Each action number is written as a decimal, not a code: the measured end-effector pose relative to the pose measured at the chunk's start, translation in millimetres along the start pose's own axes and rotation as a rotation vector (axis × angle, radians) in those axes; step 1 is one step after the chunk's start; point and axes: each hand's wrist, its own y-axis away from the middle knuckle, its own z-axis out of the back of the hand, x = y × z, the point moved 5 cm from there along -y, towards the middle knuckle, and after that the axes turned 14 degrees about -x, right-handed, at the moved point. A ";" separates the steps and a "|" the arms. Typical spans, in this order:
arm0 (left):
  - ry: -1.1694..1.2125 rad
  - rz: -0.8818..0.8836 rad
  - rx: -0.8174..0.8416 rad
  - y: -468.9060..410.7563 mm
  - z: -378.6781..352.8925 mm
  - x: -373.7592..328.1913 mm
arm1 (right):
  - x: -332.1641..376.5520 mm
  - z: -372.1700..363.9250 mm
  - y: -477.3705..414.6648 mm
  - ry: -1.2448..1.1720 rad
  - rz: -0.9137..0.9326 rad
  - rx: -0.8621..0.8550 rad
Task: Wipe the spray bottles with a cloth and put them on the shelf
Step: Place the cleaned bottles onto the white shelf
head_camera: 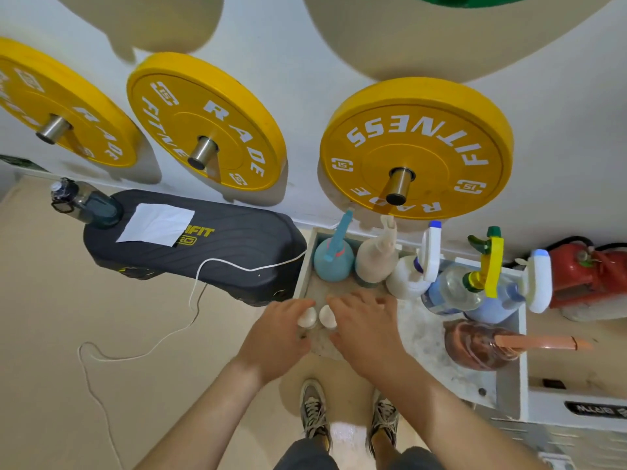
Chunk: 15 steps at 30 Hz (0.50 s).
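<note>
While the brown bottle point(475, 344) lies sideways, the teal bottle point(332, 262) stands upright.

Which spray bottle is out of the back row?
The brown bottle with the orange trigger. It sits alone toward the front right of the shelf; the teal, beige, white, clear and blue bottles line up along the wall.

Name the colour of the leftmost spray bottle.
The leftmost spray bottle is light blue, head view.
</note>
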 end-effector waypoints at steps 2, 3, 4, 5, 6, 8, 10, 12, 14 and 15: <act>0.024 -0.002 -0.076 -1.7 -2.6 2.2 | 4.4 -11.6 -3.7 0.021 -0.004 -0.036; 0.016 -0.014 -0.104 -4.1 -2.4 2.8 | 5.4 -14.9 -5.4 0.036 -0.011 -0.036; 0.000 -0.029 -0.125 -7.4 -2.3 3.2 | 5.0 -18.9 -7.6 0.054 -0.015 -0.028; -0.022 -0.038 -0.141 -11.0 -1.3 3.0 | 3.9 -19.3 -9.1 0.063 -0.019 -0.056; -0.038 -0.051 -0.154 -15.3 0.5 1.4 | 2.0 -18.5 -10.3 0.068 -0.022 -0.093; -0.041 -0.069 -0.195 -24.9 4.2 -1.8 | -3.2 -11.3 -12.8 0.080 -0.048 -0.138; -0.054 -0.060 -0.212 -37.4 5.8 -5.1 | -9.4 -5.9 -15.9 0.078 -0.108 -0.176; -0.081 -0.040 -0.186 -50.4 2.9 -6.0 | -13.3 -2.2 -20.0 0.058 -0.147 -0.216; -0.107 -0.040 -0.160 -61.7 0.1 -7.2 | -13.9 0.0 -26.0 0.036 -0.158 -0.259; -0.102 -0.041 -0.153 -65.8 -0.2 -8.5 | -13.9 0.2 -28.8 0.027 -0.162 -0.274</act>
